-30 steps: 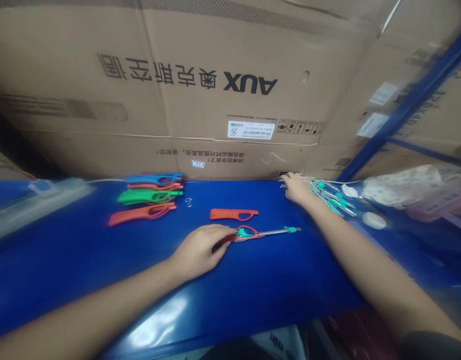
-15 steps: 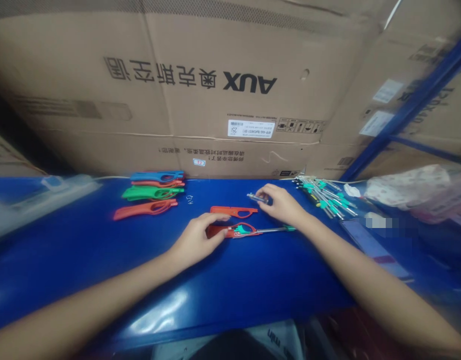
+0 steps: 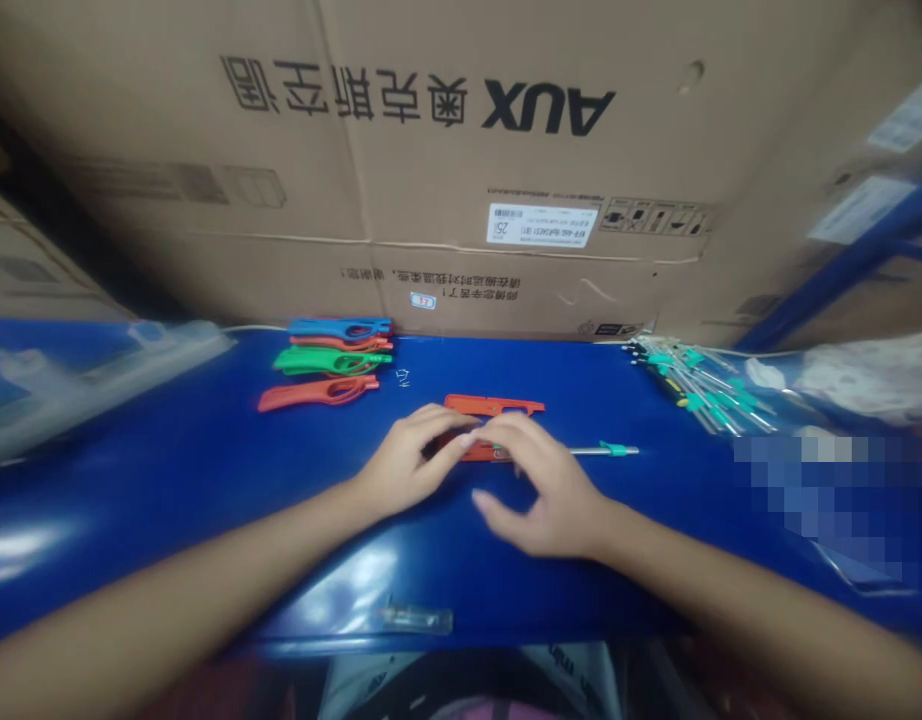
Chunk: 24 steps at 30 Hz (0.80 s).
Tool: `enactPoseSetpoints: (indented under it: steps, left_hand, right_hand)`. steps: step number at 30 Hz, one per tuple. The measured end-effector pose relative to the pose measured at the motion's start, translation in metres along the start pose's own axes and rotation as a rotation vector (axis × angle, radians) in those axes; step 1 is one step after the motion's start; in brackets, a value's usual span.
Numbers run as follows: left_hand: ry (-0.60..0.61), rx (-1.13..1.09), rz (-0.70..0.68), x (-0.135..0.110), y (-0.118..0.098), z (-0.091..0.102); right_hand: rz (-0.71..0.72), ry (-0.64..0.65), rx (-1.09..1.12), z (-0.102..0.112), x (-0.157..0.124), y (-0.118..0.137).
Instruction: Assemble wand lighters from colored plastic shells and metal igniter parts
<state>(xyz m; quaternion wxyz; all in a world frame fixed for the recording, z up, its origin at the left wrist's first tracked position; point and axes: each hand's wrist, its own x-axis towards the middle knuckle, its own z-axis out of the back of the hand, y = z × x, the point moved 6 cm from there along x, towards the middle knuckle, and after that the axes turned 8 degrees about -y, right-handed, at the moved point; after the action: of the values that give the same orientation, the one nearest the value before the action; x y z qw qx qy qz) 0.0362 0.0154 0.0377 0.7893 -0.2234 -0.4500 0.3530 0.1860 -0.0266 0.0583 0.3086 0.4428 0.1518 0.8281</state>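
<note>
My left hand is closed around the left end of an orange lighter casing half, which lies on the blue table. A metal lighter tube with a green piece near its tip sticks out of the casing to the right. My right hand is bent over the casing, its thumb apart from its fingers and its fingertips near my left thumb. It hides much of the casing's inside. Behind them lies another orange casing half. A clear lighter tank lies by the table's front edge.
Blue, green and orange lighter casings are stacked at the back left beside small metal bits. Several metal tubes with green parts lie at the back right, with a screwdriver among them. A large cardboard box stands behind.
My right hand has put the clear tank down by the table's front edge and moved over the casing beside my left hand. My left hand stays at the casing. The view has shifted.
</note>
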Motion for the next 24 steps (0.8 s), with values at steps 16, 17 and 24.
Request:
enactPoseSetpoints:
  steps: [16, 17, 24]
  left_hand:
    - [0.068, -0.203, -0.141, -0.001, 0.0, 0.008]
    - [0.04, -0.195, -0.106, -0.001, 0.002, 0.008]
    - [-0.065, -0.156, 0.003, 0.0, 0.008, 0.008]
  right_hand:
    - [-0.03, 0.248, 0.205, -0.065, -0.027, 0.015]
    - [-0.062, 0.248, 0.192, -0.062, -0.024, 0.009]
    - [-0.194, 0.305, -0.061, -0.037, -0.013, -0.028]
